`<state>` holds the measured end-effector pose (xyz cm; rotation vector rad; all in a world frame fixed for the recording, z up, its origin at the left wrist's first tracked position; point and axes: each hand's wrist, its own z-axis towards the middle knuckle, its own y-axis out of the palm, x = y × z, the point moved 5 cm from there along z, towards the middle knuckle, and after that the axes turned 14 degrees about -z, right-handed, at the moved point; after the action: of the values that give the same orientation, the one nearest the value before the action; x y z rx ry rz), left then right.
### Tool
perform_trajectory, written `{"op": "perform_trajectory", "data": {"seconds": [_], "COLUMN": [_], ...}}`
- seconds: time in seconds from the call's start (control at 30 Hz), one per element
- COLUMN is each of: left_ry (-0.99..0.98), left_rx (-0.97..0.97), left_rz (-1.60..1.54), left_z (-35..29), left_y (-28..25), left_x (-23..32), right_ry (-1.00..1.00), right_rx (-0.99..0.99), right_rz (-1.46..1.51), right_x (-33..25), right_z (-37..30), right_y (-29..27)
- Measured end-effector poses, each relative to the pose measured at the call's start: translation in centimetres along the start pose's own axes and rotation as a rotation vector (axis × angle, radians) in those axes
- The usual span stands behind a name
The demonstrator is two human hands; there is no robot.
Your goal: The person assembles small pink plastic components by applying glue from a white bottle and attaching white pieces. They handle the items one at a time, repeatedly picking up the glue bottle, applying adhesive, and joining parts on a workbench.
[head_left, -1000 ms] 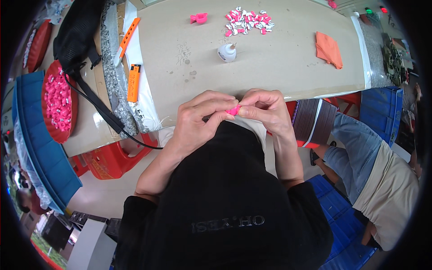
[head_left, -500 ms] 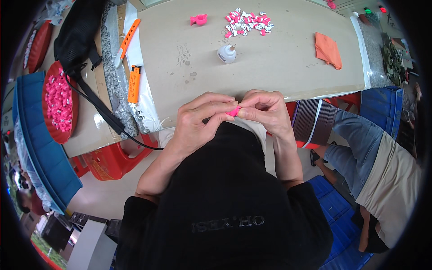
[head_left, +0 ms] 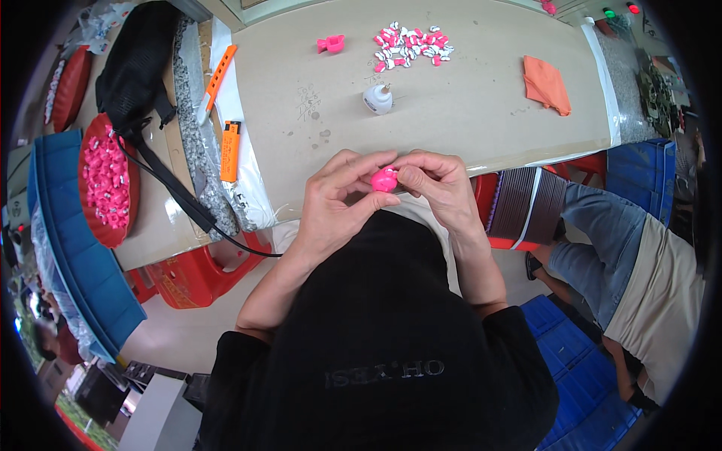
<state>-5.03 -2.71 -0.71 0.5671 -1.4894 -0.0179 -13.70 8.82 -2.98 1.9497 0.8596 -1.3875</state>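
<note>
In front of my chest, at the table's near edge, both hands hold a small rounded pink plastic piece (head_left: 384, 180) with a bit of white on its top. My left hand (head_left: 336, 194) curls around its left side, thumb below and fingers above. From the right, the thumb and fingers of my right hand (head_left: 442, 188) pinch its upper edge. Beyond them on the table (head_left: 444, 124) stands a white squeeze bottle (head_left: 378, 99) with a brownish tip. Farther back lie a separate pink piece (head_left: 331, 43) and a pile of small pink and white parts (head_left: 410, 46).
An orange cloth (head_left: 547, 84) lies at right. At left are an orange utility knife (head_left: 219, 81), an orange lighter-shaped item (head_left: 230, 152), a black bag (head_left: 135, 71) with a strap, and a red tray (head_left: 133, 203) of pink pieces. Another person (head_left: 647, 278) is at right.
My fingers have shifted their grip and opened out somewhat, so more of the pink piece shows. The piece has moved slightly left and turned. The whole view has shifted a little.
</note>
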Motion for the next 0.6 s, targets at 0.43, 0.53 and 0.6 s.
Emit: {"op": "perform_trajectory", "data": {"seconds": [0.43, 0.53, 0.6], "left_ry": [0.003, -0.002, -0.011], "left_rx": [-0.005, -0.014, -0.013], "left_rz": [-0.064, -0.076, -0.095], "left_z": [-0.4, -0.3, -0.2], "left_y": [-0.4, -0.4, -0.4], "left_x": [-1.0, -1.1, -1.1], "right_ry": [0.002, -0.007, -0.034], "right_rx": [-0.038, -0.035, -0.024], "right_rz": [0.078, 0.083, 0.073], "right_x": [0.0, -0.1, -0.1], "right_z": [0.0, 0.0, 0.0], "right_y": [0.3, 0.3, 0.2]}}
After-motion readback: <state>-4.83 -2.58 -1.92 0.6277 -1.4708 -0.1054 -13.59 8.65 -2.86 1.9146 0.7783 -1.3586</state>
